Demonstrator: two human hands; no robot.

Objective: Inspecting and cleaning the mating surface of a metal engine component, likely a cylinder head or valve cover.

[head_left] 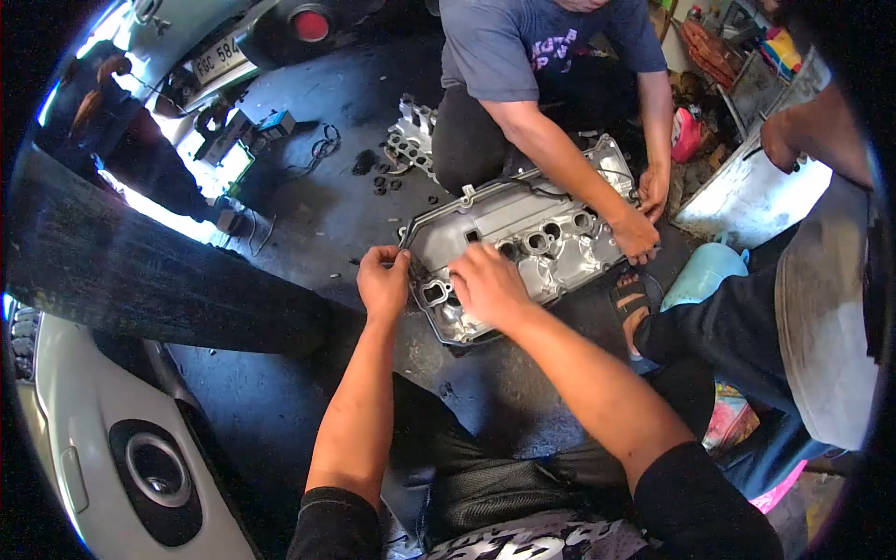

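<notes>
Pail of light-blue plastic (707,273) sits tilted at right beside a sandalled foot (634,313), its contents hidden from this angle. At center, a silvery metal engine cover (471,224) lies on the dark floor (271,187) between two people, its recessed, ribbed face up, round ports (539,244) lined along its right half. The long axis runs aslant, from the near left end, by the wearer, to the far right end, by a crouching co-worker (551,56).

The wearer's left hand (381,283) pinches a black seal (405,234) at the cover's left edge; the right hand (492,287) is curled over the near left portion, and whether it grips anything cannot be told. The co-worker's hands (637,235) are bent around the far right corner, their exact hold unclear.

A ported metal part (415,145) lies beyond, next to the co-worker's knee, with small black rings (381,182) scattered to its left and a dark cable (325,145) farther left. The foot and a third person's dark-trousered leg (723,327) crowd the cover's right side. A pale car bumper (103,448) fills the near left.
</notes>
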